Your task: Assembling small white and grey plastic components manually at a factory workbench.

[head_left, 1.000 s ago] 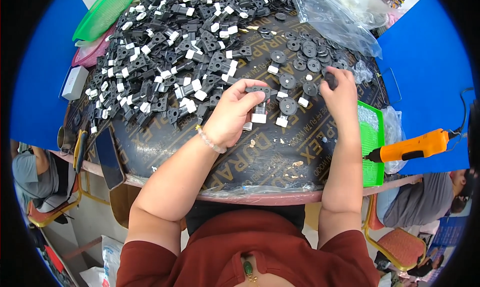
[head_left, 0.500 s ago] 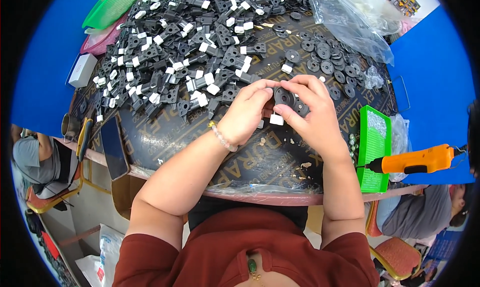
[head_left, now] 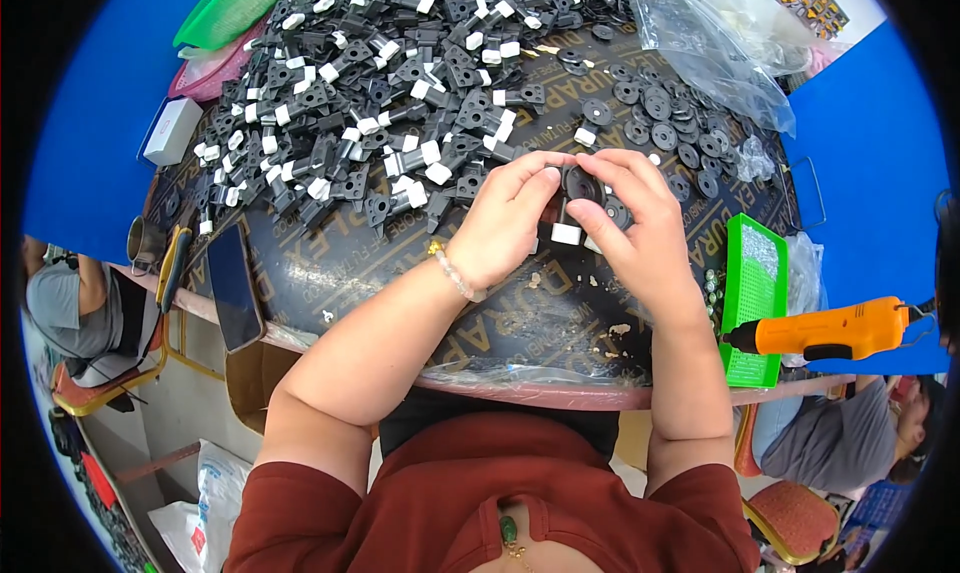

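Note:
My left hand (head_left: 497,225) and my right hand (head_left: 640,223) meet over the near middle of the table, fingers closed around small parts. Between the fingertips is a black plastic wheel (head_left: 582,185), next to a black plastic bracket with a white end piece (head_left: 566,234). My right thumb and fingers grip the wheel's side. The left thumb and forefinger pinch the bracket's other side, which the fingers mostly hide. Another dark round part shows partly behind my right fingers. How the wheel and bracket fit together cannot be made out.
A large heap of black brackets with white ends (head_left: 400,93) fills the far left. Loose black wheels (head_left: 663,134) lie at the far right beside a clear plastic bag (head_left: 700,43). A green tray (head_left: 752,303) and an orange electric screwdriver (head_left: 830,329) are at right; a phone (head_left: 235,288) at left.
The view has shifted slightly, so the table contents appear a little further right. Both hands keep hold of the parts; the wheel shows less between the fingers than before.

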`<control>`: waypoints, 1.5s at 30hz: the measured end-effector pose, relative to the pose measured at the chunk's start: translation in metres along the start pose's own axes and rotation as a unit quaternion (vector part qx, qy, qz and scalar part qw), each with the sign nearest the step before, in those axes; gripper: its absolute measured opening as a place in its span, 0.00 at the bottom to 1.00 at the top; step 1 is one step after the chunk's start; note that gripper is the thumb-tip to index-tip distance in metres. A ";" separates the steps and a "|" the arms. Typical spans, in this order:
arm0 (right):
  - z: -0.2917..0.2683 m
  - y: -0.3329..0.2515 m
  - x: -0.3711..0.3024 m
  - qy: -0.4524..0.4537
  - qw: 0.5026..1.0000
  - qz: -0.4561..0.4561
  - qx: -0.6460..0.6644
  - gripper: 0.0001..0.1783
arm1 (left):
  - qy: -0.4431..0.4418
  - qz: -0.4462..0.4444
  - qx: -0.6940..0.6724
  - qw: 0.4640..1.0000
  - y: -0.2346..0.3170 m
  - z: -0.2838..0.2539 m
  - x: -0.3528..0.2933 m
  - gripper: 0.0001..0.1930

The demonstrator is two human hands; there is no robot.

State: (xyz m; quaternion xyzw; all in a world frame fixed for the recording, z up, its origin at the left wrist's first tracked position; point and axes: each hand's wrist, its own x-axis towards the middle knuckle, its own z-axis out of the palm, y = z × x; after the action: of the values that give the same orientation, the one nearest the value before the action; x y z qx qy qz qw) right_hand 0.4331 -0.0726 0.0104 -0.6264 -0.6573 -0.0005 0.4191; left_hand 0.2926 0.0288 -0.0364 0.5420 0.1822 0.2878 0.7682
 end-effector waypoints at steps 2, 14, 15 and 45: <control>0.000 0.000 0.000 0.013 1.000 0.018 0.011 0.23 | 0.012 0.004 -0.012 1.000 0.002 0.007 -0.001 0.16; -0.007 0.008 0.013 0.007 0.997 0.076 -0.006 0.29 | 0.045 0.061 0.117 0.990 0.012 0.005 -0.002 0.18; -0.009 0.013 0.022 0.035 0.995 0.090 -0.018 0.27 | 0.045 0.062 0.118 0.990 0.014 0.002 -0.001 0.18; 0.058 0.062 0.111 -0.070 0.944 0.022 -0.322 0.19 | 0.052 0.112 0.386 0.914 0.017 -0.003 -0.001 0.15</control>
State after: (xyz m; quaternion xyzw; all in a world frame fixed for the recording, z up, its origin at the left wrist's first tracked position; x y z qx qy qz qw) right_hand 0.4676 0.0629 0.0017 -0.7410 -0.6354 -0.1592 0.1480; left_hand 0.2863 0.0347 -0.0211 0.7973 0.2572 0.3068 0.4516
